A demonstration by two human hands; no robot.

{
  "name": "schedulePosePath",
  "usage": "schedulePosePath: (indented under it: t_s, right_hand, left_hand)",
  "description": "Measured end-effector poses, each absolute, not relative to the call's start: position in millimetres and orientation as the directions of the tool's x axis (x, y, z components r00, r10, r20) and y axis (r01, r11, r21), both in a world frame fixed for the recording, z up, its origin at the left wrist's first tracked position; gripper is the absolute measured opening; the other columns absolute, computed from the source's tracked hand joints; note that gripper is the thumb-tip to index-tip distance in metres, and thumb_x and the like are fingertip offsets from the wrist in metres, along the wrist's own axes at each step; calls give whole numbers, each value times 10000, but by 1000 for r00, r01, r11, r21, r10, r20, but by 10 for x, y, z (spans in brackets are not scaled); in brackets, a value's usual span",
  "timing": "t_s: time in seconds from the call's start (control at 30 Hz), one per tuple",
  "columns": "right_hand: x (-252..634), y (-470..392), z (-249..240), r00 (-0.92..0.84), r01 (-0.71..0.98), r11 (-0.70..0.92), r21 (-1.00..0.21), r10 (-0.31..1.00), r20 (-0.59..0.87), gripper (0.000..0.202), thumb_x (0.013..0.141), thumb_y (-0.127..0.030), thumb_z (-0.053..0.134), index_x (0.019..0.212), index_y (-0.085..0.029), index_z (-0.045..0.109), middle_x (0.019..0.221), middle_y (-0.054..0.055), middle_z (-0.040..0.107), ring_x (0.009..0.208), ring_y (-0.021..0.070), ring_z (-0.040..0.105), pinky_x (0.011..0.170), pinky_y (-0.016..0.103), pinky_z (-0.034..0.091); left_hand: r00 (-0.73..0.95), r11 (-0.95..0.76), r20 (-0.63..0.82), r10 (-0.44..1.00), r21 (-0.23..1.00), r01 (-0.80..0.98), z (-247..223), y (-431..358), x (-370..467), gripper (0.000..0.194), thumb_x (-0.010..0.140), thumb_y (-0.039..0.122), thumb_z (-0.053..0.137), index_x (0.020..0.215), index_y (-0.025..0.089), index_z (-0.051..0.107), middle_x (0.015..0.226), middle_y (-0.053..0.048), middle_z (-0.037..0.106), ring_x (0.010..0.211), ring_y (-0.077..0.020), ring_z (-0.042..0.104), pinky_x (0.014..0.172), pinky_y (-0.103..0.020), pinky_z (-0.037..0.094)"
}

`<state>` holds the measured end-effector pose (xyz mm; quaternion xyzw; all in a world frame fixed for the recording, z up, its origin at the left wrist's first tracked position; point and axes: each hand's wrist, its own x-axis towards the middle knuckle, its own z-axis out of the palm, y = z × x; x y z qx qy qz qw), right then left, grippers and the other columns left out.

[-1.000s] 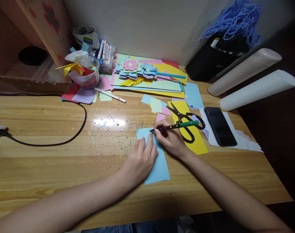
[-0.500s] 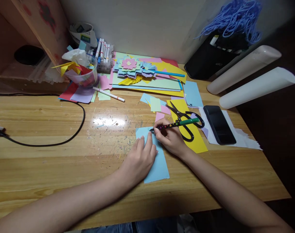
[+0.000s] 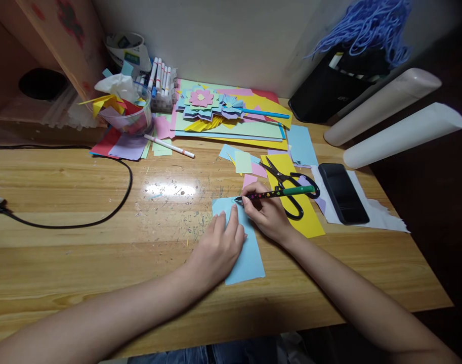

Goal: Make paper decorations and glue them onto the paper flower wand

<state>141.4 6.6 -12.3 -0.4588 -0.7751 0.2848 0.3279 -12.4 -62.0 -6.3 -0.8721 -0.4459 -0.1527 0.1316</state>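
A light blue sheet of paper (image 3: pixel 247 260) lies on the wooden table before me. My left hand (image 3: pixel 221 242) rests flat on it with the fingers stretched out, pressing it down. In my right hand (image 3: pixel 266 215) is a pen (image 3: pixel 273 194) with a dark patterned barrel and a green end, gripped between thumb and fingers. Its tip meets the paper near the top edge, where a small faint mark shows. Just beyond the right hand, black-handled scissors (image 3: pixel 279 177) lie with blades apart on a yellow sheet (image 3: pixel 308 220).
Paper flowers (image 3: pixel 202 99) lie on stacked coloured paper at the back. A tub of scraps (image 3: pixel 130 119), markers (image 3: pixel 160 78) and a white pen (image 3: pixel 170 146) are at the left. At the right are a phone (image 3: pixel 342 192) and two white rolls (image 3: pixel 403 136). A black cable (image 3: pixel 71 226) crosses the left side.
The pen's tip has shifted very slightly at the paper's top edge, and the pen's angle is a little flatter. My left hand stays put on the paper. The whole view has moved slightly.
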Motion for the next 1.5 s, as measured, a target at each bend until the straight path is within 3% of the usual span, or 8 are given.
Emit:
schedulePosePath:
  t_s: [0.2,0.67,1.5]
  right_hand:
    - [1411,74,-131,-381,503,415,-758,894,237,35,842,-195,486,849,-227,473,790,17,541,739,174,529,635,288,432]
    - [1408,73,-118,-403,495,452,-742,876,264,45,832,-184,484,817,-225,475,747,7,531,685,165,510,602,282,411]
    - [1406,89,-106,-339,553,433,-712,897,283,54,831,-174,474,818,-226,473,765,11,531,749,184,518,684,310,406]
  left_hand:
    - [551,-580,391,737,-53,813,-87,-617,-124,252,909,250,441,881,83,628,1172,-176,612,904,-229,597,766,-343,457]
    - [552,-566,405,729,-96,819,-81,-616,-130,256,907,264,443,873,91,628,1149,-153,632,879,-224,610,725,-321,474]
    - [552,-569,407,728,-90,818,-102,-618,-124,243,905,263,443,808,107,602,1167,-155,623,876,-236,611,735,-330,452]
